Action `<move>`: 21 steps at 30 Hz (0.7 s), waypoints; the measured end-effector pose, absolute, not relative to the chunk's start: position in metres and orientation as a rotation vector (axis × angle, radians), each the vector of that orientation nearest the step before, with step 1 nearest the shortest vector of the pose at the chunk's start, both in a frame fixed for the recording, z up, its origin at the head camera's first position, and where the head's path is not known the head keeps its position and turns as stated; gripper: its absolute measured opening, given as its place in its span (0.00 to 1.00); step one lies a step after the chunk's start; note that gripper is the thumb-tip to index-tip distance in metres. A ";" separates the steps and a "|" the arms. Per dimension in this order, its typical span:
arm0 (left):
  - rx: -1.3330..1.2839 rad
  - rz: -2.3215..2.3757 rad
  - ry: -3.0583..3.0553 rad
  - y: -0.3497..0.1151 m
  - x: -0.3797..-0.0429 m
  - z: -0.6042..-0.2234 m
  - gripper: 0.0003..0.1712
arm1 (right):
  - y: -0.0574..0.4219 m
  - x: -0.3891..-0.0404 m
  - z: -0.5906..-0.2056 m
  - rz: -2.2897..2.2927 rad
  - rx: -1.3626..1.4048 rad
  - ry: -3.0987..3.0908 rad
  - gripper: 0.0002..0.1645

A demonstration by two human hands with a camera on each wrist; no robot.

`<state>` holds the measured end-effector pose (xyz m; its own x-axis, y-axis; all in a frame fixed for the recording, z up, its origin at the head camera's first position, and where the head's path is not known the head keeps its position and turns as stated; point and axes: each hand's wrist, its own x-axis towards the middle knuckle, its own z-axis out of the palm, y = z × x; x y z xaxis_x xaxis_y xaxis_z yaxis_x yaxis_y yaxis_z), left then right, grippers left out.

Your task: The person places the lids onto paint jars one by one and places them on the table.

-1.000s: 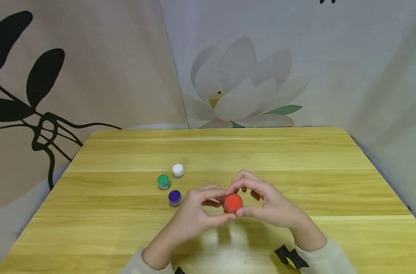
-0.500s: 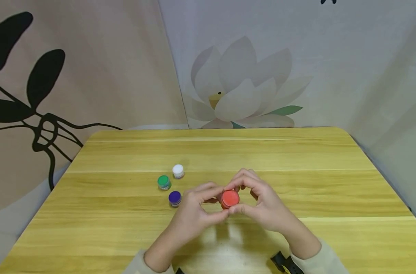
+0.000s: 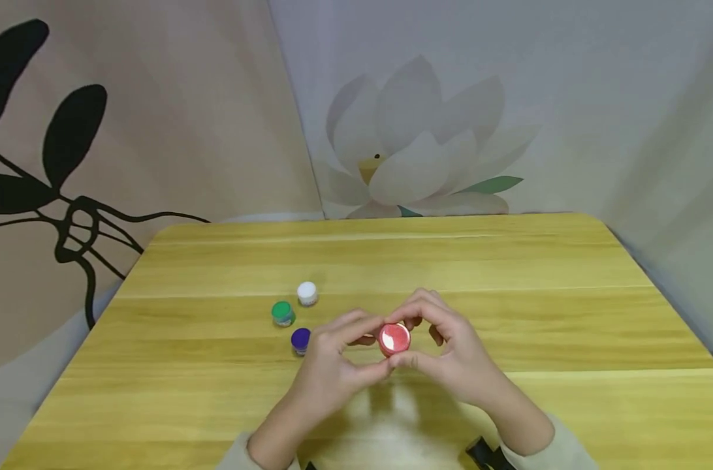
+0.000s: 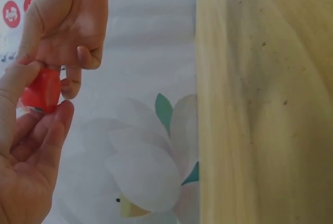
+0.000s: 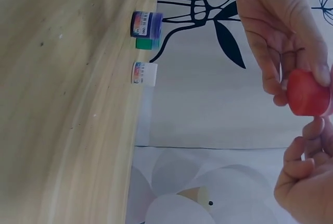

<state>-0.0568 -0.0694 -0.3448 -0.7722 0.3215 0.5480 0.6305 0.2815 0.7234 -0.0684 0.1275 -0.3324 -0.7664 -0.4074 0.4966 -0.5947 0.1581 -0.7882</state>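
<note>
A small red paint jar [image 3: 394, 339] is held up over the table between both hands, its round top tilted toward the head camera with a bright glint on it. My left hand [image 3: 337, 365] pinches the jar's left side between thumb and fingers. On the opposite side, the thumb and forefinger of my right hand [image 3: 447, 346] grip its upper rim. The left wrist view shows the red jar [image 4: 44, 91] from the side, partly covered by the left thumb. In the right wrist view, fingers of both hands meet around the jar [image 5: 308, 95].
To the left of the hands stand three more small jars: white [image 3: 307, 294], green [image 3: 283, 314] and purple [image 3: 300, 341], the last partly behind the left hand. They are upright on the wooden table [image 3: 509, 261]. A printed curtain [image 3: 215, 130] hangs behind the table.
Both hands have shifted slightly left and up with the red jar, and its top now catches a bright reflection. The other jars stay put.
</note>
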 end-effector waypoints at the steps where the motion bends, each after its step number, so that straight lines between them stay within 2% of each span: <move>1: -0.875 -1.484 -2.263 -0.070 -0.057 -0.344 0.22 | 0.127 -0.068 -0.332 1.660 0.982 -2.259 0.24; 15: -0.774 -1.111 -2.522 -0.077 -0.063 -0.339 0.25 | 0.121 -0.070 -0.340 1.520 0.992 -2.290 0.24; 21: -0.806 -0.870 -2.587 -0.084 -0.071 -0.341 0.20 | 0.126 -0.072 -0.343 1.458 0.949 -2.340 0.19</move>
